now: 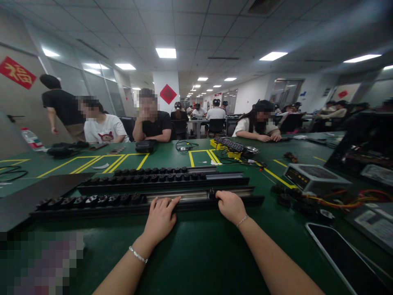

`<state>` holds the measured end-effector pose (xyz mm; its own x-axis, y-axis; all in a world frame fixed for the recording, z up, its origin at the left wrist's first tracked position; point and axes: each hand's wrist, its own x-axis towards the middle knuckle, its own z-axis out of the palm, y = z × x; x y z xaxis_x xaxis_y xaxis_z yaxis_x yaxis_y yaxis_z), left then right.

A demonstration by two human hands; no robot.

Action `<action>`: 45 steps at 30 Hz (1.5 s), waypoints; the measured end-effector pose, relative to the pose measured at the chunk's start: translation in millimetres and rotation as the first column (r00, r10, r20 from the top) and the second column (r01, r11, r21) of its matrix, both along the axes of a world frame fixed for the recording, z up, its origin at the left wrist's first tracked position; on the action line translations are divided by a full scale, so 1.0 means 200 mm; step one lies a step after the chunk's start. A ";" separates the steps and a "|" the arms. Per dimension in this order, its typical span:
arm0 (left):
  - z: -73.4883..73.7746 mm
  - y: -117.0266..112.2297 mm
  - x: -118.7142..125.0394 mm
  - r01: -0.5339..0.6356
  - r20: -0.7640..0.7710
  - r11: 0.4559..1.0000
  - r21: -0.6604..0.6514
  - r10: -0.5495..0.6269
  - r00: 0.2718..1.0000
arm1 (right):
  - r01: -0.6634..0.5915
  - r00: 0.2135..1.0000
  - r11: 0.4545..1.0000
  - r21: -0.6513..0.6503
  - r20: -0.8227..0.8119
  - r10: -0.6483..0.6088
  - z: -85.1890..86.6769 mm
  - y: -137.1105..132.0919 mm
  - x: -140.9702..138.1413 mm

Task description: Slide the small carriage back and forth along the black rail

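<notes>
Nearest to me, a long black rail with a shiny inner channel lies across the table, a row of small round black parts filling its left end. My left hand rests with fingers spread on the rail's front edge, just right of that row, holding nothing. Further right, my right hand has its fingertips closed on a single round black part set in the channel, apart from the others. Behind lies a second black rail with similar parts, and a third beyond it.
The green table bears a phone, a power supply box with loose wires, and a dark flat panel at left. Across it sit several people, near a power strip on yellow supports and a black case.
</notes>
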<state>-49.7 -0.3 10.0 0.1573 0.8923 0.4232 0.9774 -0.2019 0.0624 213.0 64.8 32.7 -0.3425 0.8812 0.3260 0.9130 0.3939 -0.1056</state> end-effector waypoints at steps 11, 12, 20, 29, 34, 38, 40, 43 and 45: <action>0.00 0.00 0.00 -0.007 -0.003 1.000 -0.011 0.007 1.000 | 0.036 0.999 0.999 0.015 -0.015 -0.035 0.00 0.00 0.02; 0.00 0.00 0.00 -0.007 -0.002 1.000 -0.013 0.007 1.000 | 0.039 0.999 0.999 0.018 -0.014 -0.038 0.00 0.00 0.02; 0.01 0.00 0.00 -0.003 0.003 1.000 -0.017 0.003 1.000 | 0.055 0.998 0.998 0.013 -0.025 -0.055 0.00 0.01 0.05; 0.02 -0.01 0.01 -0.010 -0.005 1.000 -0.029 0.010 1.000 | 0.016 0.997 0.993 0.120 -0.079 -0.007 -0.01 0.03 0.07; 0.01 0.00 0.01 -0.007 -0.002 1.000 -0.022 0.007 1.000 | 0.030 0.975 0.983 0.182 -0.223 0.011 -0.04 0.03 0.06; 0.01 0.00 0.01 -0.017 0.000 1.000 -0.025 0.017 1.000 | 0.135 0.924 0.974 0.181 -0.378 -0.058 -0.06 0.04 0.02; 0.01 0.00 0.01 -0.021 0.000 1.000 -0.016 0.021 1.000 | 0.216 0.901 0.961 0.174 -0.415 -0.128 -0.07 0.04 -0.02; 0.02 0.00 0.02 -0.023 0.000 1.000 -0.001 0.023 1.000 | 0.265 0.900 0.957 0.121 -0.388 -0.200 -0.06 0.04 -0.06; 0.02 0.00 0.02 -0.022 -0.001 1.000 0.008 0.022 1.000 | 0.271 0.903 0.960 0.068 -0.362 -0.229 -0.05 0.04 -0.07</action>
<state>-45.5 -0.7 13.3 0.1379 0.8921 0.4302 0.9817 -0.1806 0.0597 198.5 72.5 22.7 0.0377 0.8725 0.4872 0.8967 0.1856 -0.4019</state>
